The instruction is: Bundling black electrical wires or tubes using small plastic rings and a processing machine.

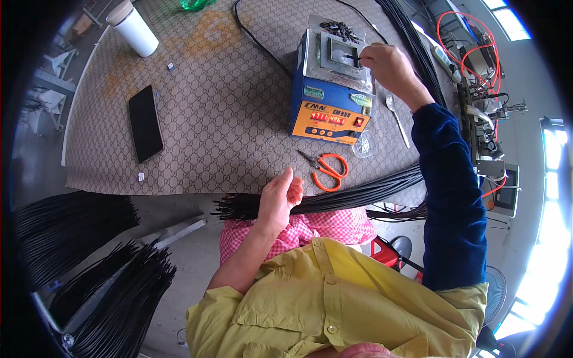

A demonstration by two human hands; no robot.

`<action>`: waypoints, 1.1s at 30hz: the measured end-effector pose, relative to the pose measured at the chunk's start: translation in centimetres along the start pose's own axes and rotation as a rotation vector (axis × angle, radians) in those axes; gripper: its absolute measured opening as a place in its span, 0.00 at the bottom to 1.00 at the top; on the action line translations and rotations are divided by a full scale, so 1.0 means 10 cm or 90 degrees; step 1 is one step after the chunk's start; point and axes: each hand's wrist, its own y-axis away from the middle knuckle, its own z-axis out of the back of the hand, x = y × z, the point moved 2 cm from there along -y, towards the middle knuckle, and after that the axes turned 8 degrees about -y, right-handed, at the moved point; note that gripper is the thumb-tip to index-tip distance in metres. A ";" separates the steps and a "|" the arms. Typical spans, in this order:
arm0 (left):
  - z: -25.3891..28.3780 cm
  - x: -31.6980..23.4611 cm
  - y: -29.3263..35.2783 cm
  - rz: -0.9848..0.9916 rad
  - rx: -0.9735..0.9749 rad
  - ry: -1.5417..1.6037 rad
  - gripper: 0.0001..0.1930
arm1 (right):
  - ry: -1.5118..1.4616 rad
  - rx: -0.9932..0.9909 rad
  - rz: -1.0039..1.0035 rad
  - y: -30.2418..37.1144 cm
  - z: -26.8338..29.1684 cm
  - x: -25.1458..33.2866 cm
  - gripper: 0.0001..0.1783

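Observation:
A blue and orange solder pot (331, 107) with lit red digits stands on the table, a square metal well (341, 53) in its top. My right hand (387, 62) is closed at the well's right side. A thin dark piece like a short wire (353, 58) sticks out of its fingertips over the well. My left hand (279, 200) is at the table's near edge, fingers curled and thumb up; whatever is inside them, if anything, is hidden. Beside it runs a bundle of black cables (358, 194). Orange-handled scissors (327, 170) lie just beyond, their tips pointing left.
Short black pieces (340, 30) are heaped behind the well. A spoon (398, 121) and a small clear dish (364, 145) lie near the pot. Leftward are a black phone (146, 124) and a white tumbler (133, 30). More black cables (119, 292) hang at lower left.

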 end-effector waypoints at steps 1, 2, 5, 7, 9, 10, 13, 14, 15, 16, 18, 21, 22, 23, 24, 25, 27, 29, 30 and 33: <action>0.00 0.00 0.00 0.003 -0.005 0.001 0.16 | 0.008 0.001 -0.002 0.01 0.00 0.00 0.07; 0.00 0.00 0.00 0.003 -0.003 0.002 0.16 | 0.017 0.002 -0.002 0.01 0.00 0.01 0.06; 0.00 0.00 0.00 0.004 0.000 0.005 0.16 | 0.021 0.001 0.011 0.01 0.00 0.00 0.06; 0.00 0.00 0.00 0.005 0.001 0.005 0.16 | 0.021 0.001 0.013 0.02 0.00 0.00 0.06; 0.00 0.00 0.00 0.005 -0.001 0.006 0.16 | 0.020 0.003 0.005 0.00 0.01 0.01 0.06; 0.01 0.00 -0.01 0.005 -0.002 0.007 0.16 | 0.025 0.005 0.006 0.00 0.01 0.01 0.06; 0.00 0.00 0.00 0.002 -0.003 0.008 0.16 | 0.048 0.003 0.018 -0.02 0.03 0.02 0.07; 0.00 0.00 0.00 0.002 0.001 0.006 0.16 | 0.059 -0.002 0.025 -0.03 0.04 0.02 0.07; -0.01 -0.01 0.00 0.001 0.005 0.004 0.16 | 0.070 -0.006 0.033 -0.03 0.06 0.03 0.07; -0.01 -0.01 0.00 0.001 0.008 0.002 0.16 | 0.076 -0.003 0.042 -0.04 0.06 0.02 0.06; 0.00 0.00 0.00 -0.001 0.009 0.003 0.16 | 0.087 0.004 0.063 -0.07 0.07 0.02 0.06; 0.00 0.00 0.00 0.000 0.008 0.011 0.16 | 0.131 0.044 0.035 -0.09 0.11 0.13 0.05; 0.00 0.00 -0.01 0.001 0.007 0.016 0.16 | 0.144 0.054 0.036 -0.10 0.12 0.16 0.05; 0.00 0.00 -0.01 0.003 0.004 0.016 0.16 | 0.157 0.063 0.038 -0.12 0.12 0.19 0.05; 0.01 0.00 -0.01 0.005 0.000 0.017 0.16 | 0.170 0.072 0.040 -0.12 0.12 0.20 0.05; 0.01 0.00 0.00 0.007 -0.003 0.017 0.16 | 0.166 0.072 0.046 -0.13 0.11 0.20 0.05; 0.00 0.00 0.00 0.007 0.003 0.017 0.16 | 0.159 0.071 0.055 -0.14 0.11 0.19 0.05; 0.00 -0.01 0.00 0.008 0.006 0.016 0.16 | 0.151 0.064 0.058 -0.14 0.10 0.17 0.05; 0.00 -0.01 0.00 0.008 0.006 0.014 0.16 | 0.146 0.060 0.060 -0.14 0.09 0.16 0.05; 0.00 -0.01 0.00 0.007 0.007 0.015 0.16 | 0.132 0.057 0.055 -0.14 0.12 0.18 0.04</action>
